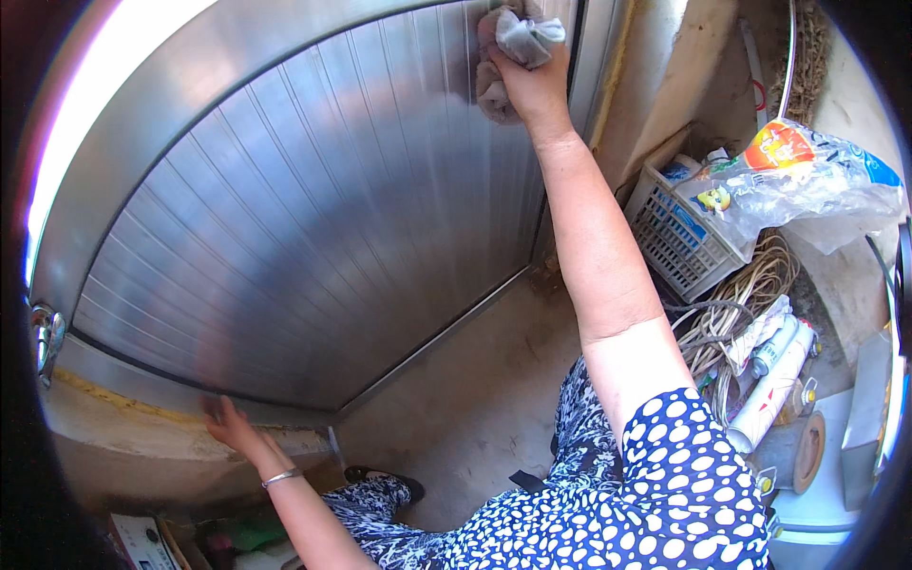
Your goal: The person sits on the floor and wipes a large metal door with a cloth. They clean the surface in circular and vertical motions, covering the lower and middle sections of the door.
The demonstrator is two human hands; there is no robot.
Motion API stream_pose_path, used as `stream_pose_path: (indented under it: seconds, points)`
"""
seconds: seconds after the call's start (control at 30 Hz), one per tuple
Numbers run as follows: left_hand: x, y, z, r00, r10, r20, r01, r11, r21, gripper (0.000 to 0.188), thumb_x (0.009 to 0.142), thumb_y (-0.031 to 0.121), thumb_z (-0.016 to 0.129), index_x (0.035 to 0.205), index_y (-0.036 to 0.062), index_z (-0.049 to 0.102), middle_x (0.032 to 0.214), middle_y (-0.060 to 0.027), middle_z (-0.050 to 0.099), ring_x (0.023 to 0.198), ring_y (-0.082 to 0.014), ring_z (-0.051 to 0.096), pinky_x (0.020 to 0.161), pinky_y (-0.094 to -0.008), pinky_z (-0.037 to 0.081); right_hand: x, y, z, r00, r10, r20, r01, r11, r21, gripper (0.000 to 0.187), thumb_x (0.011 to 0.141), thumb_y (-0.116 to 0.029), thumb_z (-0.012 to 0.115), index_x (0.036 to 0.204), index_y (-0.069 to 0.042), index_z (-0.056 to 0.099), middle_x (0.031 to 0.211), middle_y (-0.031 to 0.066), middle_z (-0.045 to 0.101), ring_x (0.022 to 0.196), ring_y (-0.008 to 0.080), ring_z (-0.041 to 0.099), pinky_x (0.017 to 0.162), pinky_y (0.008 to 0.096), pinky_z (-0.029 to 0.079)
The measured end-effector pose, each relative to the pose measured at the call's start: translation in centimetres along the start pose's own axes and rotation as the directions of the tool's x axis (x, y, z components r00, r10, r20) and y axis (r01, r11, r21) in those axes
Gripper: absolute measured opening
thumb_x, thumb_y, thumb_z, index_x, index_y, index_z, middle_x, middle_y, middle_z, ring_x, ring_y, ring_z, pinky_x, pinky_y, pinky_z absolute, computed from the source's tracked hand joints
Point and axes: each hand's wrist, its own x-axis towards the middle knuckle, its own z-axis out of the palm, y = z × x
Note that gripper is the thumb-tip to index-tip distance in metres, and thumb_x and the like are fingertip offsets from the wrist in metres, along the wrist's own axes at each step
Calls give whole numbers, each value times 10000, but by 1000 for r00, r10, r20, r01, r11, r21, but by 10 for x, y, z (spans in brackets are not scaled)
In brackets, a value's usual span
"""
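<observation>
My right hand (534,93) is raised at the top, closed on a crumpled grey cloth (528,40). Part of the cloth hangs down beside my fingers, against the silvery ribbed metal door panel (323,209) near its right edge. Low on the left, my left hand (234,431) holds nothing, its fingers apart near the door's lower left frame. Whether those fingertips touch the frame I cannot tell. A bracelet (281,477) circles that wrist.
On the right stand a grey plastic crate (679,233) with a clear plastic bag (798,185) over it, coiled cords (760,285) and a white cylinder (771,389). A metal handle (46,337) sits at far left. Concrete floor (475,380) lies below the door.
</observation>
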Motion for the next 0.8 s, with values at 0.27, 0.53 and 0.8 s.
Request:
stream_pose_path:
  seconds: [0.27, 0.53, 0.8]
  points:
    - [-6, 11, 15, 996, 59, -64, -63, 996, -62, 513, 860, 24, 551, 1350, 42, 399, 1363, -96, 426, 1160, -210, 459, 974, -318, 349, -128, 102, -14, 950, 144, -277, -209, 953, -219, 615, 786, -164, 695, 1294, 12, 397, 1260, 193, 484, 1177, 340, 453, 992, 405, 347]
    - [1, 3, 13, 991, 99, -88, -107, 991, -83, 524, 851, 55, 578, 1345, 35, 407, 1347, -97, 456, 1182, -225, 456, 976, -355, 355, -286, 112, -8, 377, 902, 213, -925, 378, 35, 643, 779, -261, 729, 1307, -46, 432, 1255, 121, 521, 1132, 242, 503, 921, 403, 414]
    - [-22, 20, 14, 996, -24, -81, 14, 993, -118, 546, 840, 31, 583, 1330, -44, 353, 1354, -164, 391, 1169, -244, 431, 1005, -345, 343, -275, 59, -34, 247, 840, 484, -961, 276, 11, 412, 792, -199, 711, 1137, -23, 571, 1036, 90, 638, 924, 200, 613, 791, 346, 486]
